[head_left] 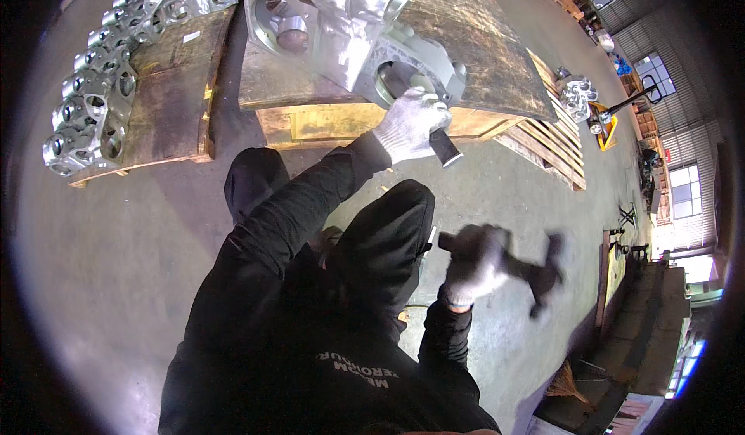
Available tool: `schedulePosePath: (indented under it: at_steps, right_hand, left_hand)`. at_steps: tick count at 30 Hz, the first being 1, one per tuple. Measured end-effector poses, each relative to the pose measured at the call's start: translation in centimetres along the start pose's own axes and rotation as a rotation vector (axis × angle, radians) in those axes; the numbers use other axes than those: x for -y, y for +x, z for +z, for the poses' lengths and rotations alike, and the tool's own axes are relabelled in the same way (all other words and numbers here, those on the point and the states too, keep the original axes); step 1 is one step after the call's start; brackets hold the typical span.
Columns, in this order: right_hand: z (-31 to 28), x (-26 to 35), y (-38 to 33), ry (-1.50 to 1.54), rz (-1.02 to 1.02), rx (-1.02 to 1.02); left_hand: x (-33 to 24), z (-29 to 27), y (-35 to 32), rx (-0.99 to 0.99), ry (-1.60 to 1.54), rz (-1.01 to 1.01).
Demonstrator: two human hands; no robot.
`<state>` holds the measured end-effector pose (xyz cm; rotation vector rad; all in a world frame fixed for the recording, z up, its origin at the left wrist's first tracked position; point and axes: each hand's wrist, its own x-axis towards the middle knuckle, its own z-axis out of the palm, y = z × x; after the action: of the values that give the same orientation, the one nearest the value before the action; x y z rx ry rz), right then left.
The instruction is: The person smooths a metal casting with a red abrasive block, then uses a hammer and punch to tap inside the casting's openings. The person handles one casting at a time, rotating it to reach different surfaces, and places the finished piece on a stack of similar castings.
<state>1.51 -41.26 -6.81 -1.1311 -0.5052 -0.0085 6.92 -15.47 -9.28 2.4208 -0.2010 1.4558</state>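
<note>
My left hand [413, 124], in a white knit glove, is closed around a black-handled tool [445, 148]. The tool's thick black end points toward me; its far end is hidden by the hand and the casting. That hand rests against the near ring of a large silver metal casting [345, 35] with round openings, lying on a wooden platform. Lower right, my gloved right hand [477, 263] grips a dark hammer [543, 273] by its handle. The hammer is raised away from the casting, its head to the right and smeared by motion.
Several similar castings [97, 97] line a second wooden platform [174, 93] at left. Slatted pallet boards [543, 144] jut out at right, near another casting [578, 97] and a yellow pallet jack [608, 128]. My bent knees are close to the platform edge. A broom head [566, 382] lies lower right.
</note>
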Motion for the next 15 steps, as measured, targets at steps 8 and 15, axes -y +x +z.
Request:
schedulePosePath:
  at_steps: [8,15]
  right_hand:
    - [2.0,-3.7,-0.4,-0.397,0.211,0.176]
    - [0.9,-2.0,-0.4,0.525,-0.168,0.197]
  left_hand:
    - [0.5,0.3,0.5,0.07,-0.022,-0.047]
    - [0.5,0.7,0.9,-0.041,-0.022,-0.042]
